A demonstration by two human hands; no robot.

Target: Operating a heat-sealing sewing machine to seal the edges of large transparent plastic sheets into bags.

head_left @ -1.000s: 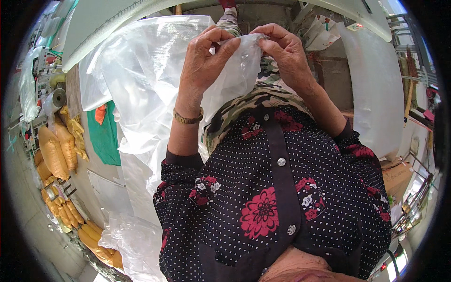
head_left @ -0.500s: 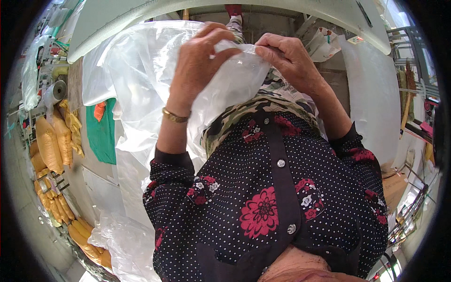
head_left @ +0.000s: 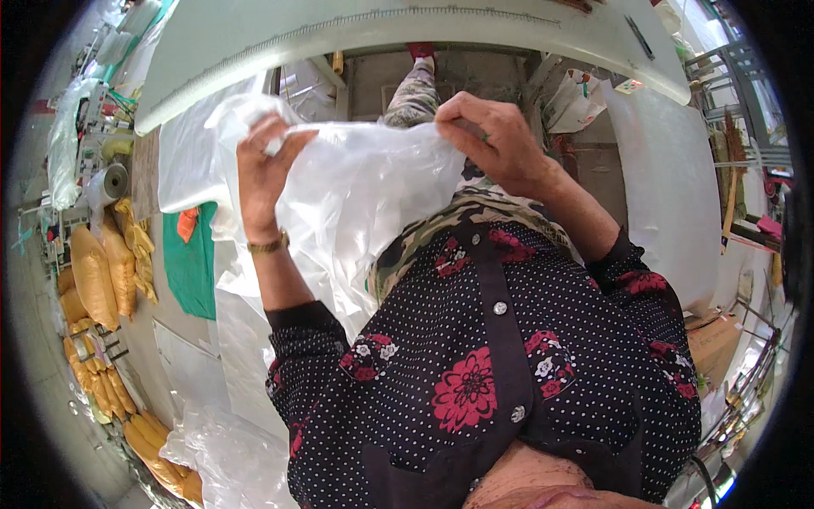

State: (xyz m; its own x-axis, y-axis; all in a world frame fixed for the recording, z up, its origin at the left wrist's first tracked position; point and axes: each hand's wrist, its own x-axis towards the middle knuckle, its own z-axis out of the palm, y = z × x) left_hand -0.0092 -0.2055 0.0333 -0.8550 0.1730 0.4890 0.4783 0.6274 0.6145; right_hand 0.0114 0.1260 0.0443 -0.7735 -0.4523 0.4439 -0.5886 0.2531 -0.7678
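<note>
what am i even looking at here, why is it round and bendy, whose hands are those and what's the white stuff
The picture comes from a wide fisheye camera worn on a person's head, looking down. That is why it is round and straight edges bend. There is no machine: the dotted, flowered blouse at the bottom is the wearer's own body, and the two arms rising from it are theirs.

The left hand, with a gold bracelet on the wrist, and the right hand each pinch the top edge of a thin clear plastic bag, held stretched between them in front of a long white table. On the left are yellow filled sacks, a green cloth and more loose plastic.
</note>
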